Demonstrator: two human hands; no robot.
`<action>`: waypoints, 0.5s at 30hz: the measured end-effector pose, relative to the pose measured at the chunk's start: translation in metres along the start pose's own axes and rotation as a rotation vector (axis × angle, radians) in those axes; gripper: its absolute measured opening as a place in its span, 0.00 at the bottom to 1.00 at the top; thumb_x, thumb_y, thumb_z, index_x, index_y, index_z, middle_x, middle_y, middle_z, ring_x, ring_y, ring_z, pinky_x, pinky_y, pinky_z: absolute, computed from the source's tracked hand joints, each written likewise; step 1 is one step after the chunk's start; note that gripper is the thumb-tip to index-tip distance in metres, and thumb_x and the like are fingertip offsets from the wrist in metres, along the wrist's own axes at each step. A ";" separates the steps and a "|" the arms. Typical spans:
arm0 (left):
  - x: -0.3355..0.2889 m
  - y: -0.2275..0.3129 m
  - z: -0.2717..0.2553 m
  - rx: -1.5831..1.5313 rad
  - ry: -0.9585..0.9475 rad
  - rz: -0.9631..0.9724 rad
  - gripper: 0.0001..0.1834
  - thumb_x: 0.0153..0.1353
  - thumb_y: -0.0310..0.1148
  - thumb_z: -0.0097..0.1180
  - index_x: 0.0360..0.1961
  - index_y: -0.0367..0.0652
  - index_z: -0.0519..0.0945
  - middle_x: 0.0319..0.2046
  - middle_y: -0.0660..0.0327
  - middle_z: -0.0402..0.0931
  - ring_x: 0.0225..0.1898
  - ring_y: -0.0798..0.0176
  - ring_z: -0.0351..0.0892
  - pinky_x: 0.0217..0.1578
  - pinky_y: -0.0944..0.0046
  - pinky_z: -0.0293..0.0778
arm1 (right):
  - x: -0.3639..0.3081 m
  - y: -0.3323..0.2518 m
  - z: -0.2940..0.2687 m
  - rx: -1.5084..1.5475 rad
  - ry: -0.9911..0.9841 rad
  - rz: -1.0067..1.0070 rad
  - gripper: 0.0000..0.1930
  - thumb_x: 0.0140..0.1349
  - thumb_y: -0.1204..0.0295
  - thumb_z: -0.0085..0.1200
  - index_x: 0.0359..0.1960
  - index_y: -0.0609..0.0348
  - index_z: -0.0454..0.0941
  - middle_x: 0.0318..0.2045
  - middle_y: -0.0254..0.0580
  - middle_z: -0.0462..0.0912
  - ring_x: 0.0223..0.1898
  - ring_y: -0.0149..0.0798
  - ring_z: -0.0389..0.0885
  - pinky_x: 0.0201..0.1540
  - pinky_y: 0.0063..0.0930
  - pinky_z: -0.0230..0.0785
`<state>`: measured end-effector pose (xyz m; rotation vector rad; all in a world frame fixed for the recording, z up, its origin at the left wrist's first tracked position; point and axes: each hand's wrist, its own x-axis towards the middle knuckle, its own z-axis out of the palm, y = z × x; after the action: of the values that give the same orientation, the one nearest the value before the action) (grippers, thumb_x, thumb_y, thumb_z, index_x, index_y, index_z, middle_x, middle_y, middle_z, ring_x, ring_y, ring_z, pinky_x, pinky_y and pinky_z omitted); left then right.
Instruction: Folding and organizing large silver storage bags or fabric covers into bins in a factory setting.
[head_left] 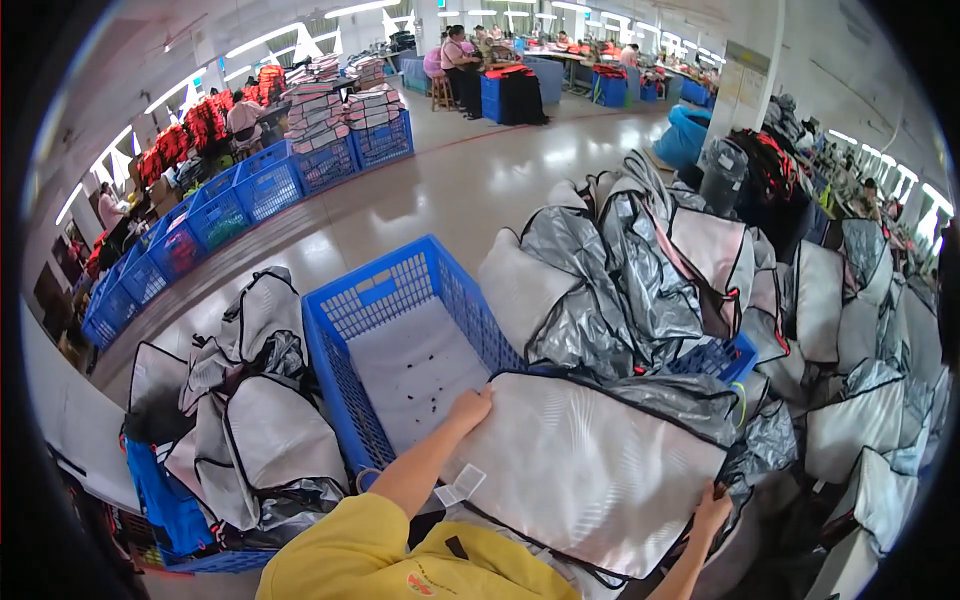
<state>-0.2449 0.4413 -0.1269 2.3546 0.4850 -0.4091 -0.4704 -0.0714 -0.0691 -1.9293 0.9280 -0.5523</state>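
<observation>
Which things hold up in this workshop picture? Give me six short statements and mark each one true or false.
1. The left grip holds the pale, black-edged piece near a corner. True.
2. Only one grip touches that piece. False: the right grip holds its right edge.
3. A white label shows at the piece's left edge. True.
4. The central blue crate is heaped full. False: its pale bottom shows, with a few dark specks on it.
5. A heap of silver and pale pieces lies right of that crate. True.
6. The person's sleeve is black. False: the sleeve is yellow.
</observation>
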 end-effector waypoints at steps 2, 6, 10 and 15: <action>-0.007 -0.004 -0.002 -0.045 0.044 0.014 0.40 0.73 0.61 0.39 0.56 0.28 0.79 0.54 0.33 0.79 0.59 0.31 0.77 0.61 0.43 0.71 | 0.007 0.020 0.007 -0.081 -0.024 -0.037 0.18 0.71 0.63 0.60 0.34 0.71 0.78 0.22 0.39 0.77 0.17 0.35 0.70 0.20 0.37 0.62; -0.052 0.004 -0.039 -0.294 0.215 0.068 0.35 0.72 0.60 0.44 0.47 0.32 0.83 0.45 0.37 0.84 0.52 0.35 0.82 0.52 0.44 0.75 | -0.020 0.020 -0.014 -0.113 0.114 -0.120 0.19 0.72 0.62 0.57 0.30 0.68 0.78 0.16 0.40 0.72 0.15 0.35 0.68 0.18 0.39 0.58; -0.117 0.031 -0.118 -0.498 0.314 0.249 0.24 0.73 0.50 0.53 0.33 0.37 0.78 0.26 0.58 0.77 0.30 0.64 0.73 0.33 0.58 0.69 | -0.088 -0.059 -0.080 -0.114 0.162 0.088 0.19 0.76 0.54 0.53 0.44 0.59 0.84 0.22 0.44 0.81 0.24 0.35 0.77 0.27 0.32 0.68; -0.177 0.090 -0.202 -0.829 0.408 0.578 0.20 0.75 0.43 0.54 0.26 0.45 0.72 0.23 0.77 0.61 0.28 0.79 0.56 0.28 0.70 0.54 | -0.123 -0.167 -0.122 0.303 0.568 -0.188 0.21 0.72 0.62 0.59 0.21 0.57 0.72 0.16 0.26 0.62 0.19 0.27 0.57 0.21 0.29 0.46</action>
<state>-0.3284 0.4761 0.1410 1.6334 0.0897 0.4745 -0.5660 0.0127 0.1347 -1.6137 0.9407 -1.3198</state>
